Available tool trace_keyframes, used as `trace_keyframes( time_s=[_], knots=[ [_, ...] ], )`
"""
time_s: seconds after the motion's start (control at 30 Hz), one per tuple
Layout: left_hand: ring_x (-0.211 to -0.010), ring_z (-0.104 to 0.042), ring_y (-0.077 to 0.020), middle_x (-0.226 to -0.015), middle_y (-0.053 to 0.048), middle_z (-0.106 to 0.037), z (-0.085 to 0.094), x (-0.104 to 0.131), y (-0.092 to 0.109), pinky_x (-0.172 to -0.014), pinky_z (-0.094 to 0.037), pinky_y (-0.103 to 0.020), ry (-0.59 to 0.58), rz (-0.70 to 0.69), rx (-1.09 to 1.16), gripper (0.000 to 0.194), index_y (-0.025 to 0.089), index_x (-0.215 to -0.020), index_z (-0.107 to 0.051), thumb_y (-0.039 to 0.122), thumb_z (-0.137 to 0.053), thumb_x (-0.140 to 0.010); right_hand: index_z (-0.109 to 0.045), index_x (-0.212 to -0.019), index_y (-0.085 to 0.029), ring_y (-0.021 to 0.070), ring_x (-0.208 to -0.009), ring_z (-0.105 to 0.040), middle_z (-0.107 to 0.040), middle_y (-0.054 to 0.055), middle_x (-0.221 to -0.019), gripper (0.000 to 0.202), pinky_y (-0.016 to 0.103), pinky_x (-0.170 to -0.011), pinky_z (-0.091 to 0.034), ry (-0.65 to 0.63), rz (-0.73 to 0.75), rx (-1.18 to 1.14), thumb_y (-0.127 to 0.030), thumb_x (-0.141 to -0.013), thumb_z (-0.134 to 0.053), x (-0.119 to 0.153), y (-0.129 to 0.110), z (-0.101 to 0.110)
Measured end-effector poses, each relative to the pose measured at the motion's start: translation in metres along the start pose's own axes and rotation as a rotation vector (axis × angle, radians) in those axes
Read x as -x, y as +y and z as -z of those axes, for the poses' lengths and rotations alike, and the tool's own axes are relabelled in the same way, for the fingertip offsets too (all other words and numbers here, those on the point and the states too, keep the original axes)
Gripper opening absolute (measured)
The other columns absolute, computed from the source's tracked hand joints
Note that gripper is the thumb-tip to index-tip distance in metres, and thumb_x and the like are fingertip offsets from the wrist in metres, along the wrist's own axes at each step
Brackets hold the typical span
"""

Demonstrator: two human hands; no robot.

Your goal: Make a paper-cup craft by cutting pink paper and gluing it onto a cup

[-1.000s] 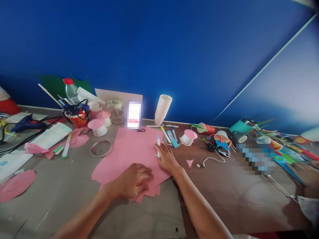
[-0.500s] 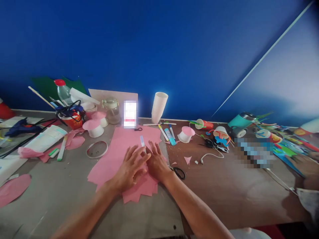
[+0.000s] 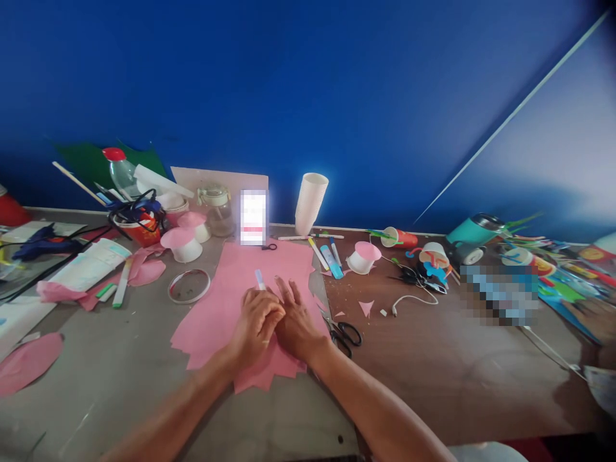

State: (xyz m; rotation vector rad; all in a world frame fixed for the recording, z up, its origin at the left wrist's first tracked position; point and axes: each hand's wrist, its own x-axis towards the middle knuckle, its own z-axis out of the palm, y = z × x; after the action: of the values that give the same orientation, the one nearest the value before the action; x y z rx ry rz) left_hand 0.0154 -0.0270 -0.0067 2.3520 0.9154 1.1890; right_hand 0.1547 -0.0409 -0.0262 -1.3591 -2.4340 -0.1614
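A slim pale marker [image 3: 260,280] sticks out past the fingers of my left hand [image 3: 257,321], which is curled closed around its lower part; that part is hidden. My right hand [image 3: 298,324] lies flat with its fingers stretched out, pressing on a stack of pink paper [image 3: 240,276] with jagged lower edges. The two hands touch or nearly touch at the fingers. Just right of my right hand lie black-handled scissors [image 3: 347,333]. Another small black handle loop [image 3: 270,246] shows at the paper's top edge.
A tape ring [image 3: 189,286] lies left of the paper. Behind stand a lit phone [image 3: 253,218], a glass jar [image 3: 215,208] and stacked paper cups [image 3: 311,202]. Pink-topped cups [image 3: 364,256] sit on both sides. A glue gun [image 3: 41,244], a white cable [image 3: 409,298] and a teal flask [image 3: 475,232] lie farther out.
My left hand has gone from spread fingers to a curled grip. The marker has shifted left and slightly down. My right hand has moved slightly left and stays flat.
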Motion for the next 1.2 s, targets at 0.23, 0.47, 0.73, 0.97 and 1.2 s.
trace_keyframes(
  time_s=[0.23,0.47,0.73,0.97,1.2],
  knots=[
    [-0.075,-0.053,-0.0177,-0.07,0.001,-0.061,0.018,0.001,-0.017,-0.092,-0.034,-0.042,0.042,0.137,-0.214,0.03,0.021,-0.069,-0.049,0.025,-0.038,-0.096,-0.051,-0.133,-0.02,0.0299,-0.125,-0.048,-0.066,0.011,-0.116,0.055,0.054,-0.108,-0.035,0.277,-0.223,-0.143,-0.004,-0.08,-0.051,0.002,0.024,0.024],
    [-0.082,-0.058,-0.0211,-0.076,-0.003,-0.066,0.008,0.001,-0.029,-0.094,-0.034,-0.045,0.012,0.283,-0.287,0.022,0.021,-0.069,-0.054,0.025,-0.046,-0.089,-0.044,-0.133,-0.022,0.0233,-0.097,-0.056,-0.066,0.008,-0.101,0.048,0.04,-0.086,-0.05,0.498,0.083,-0.42,-0.011,-0.087,-0.049,0.003,-0.011,0.031],
    [-0.094,-0.059,-0.0255,-0.101,-0.009,-0.068,0.0,0.006,-0.03,-0.087,-0.042,-0.042,0.032,0.24,-0.308,0.021,0.02,-0.097,-0.06,0.016,-0.048,-0.08,-0.049,-0.129,-0.018,0.0223,-0.087,-0.056,-0.064,0.008,-0.095,0.054,0.036,-0.077,-0.049,0.328,0.195,-0.376,-0.006,-0.077,-0.043,0.003,-0.015,0.017],
    [-0.115,-0.056,-0.0259,-0.115,-0.008,-0.067,0.02,0.0,-0.046,-0.104,-0.035,-0.052,0.053,0.166,-0.328,0.019,0.023,-0.101,-0.064,0.027,-0.047,-0.093,-0.054,-0.123,-0.019,0.0241,-0.087,-0.06,-0.066,0.009,-0.093,0.038,0.039,-0.083,-0.049,0.438,-0.34,-0.226,-0.013,-0.089,-0.04,0.007,0.034,0.024],
    [-0.145,-0.027,-0.0327,-0.153,-0.003,-0.042,0.023,0.005,-0.04,-0.117,-0.018,-0.059,-0.408,-0.14,-0.302,0.04,0.036,-0.13,-0.059,0.039,-0.057,-0.09,-0.043,-0.133,-0.017,0.0236,-0.09,-0.065,-0.068,0.011,-0.098,0.043,0.037,-0.083,-0.052,0.522,-0.648,-0.305,-0.023,-0.091,-0.042,0.015,0.081,0.02]
  ],
)
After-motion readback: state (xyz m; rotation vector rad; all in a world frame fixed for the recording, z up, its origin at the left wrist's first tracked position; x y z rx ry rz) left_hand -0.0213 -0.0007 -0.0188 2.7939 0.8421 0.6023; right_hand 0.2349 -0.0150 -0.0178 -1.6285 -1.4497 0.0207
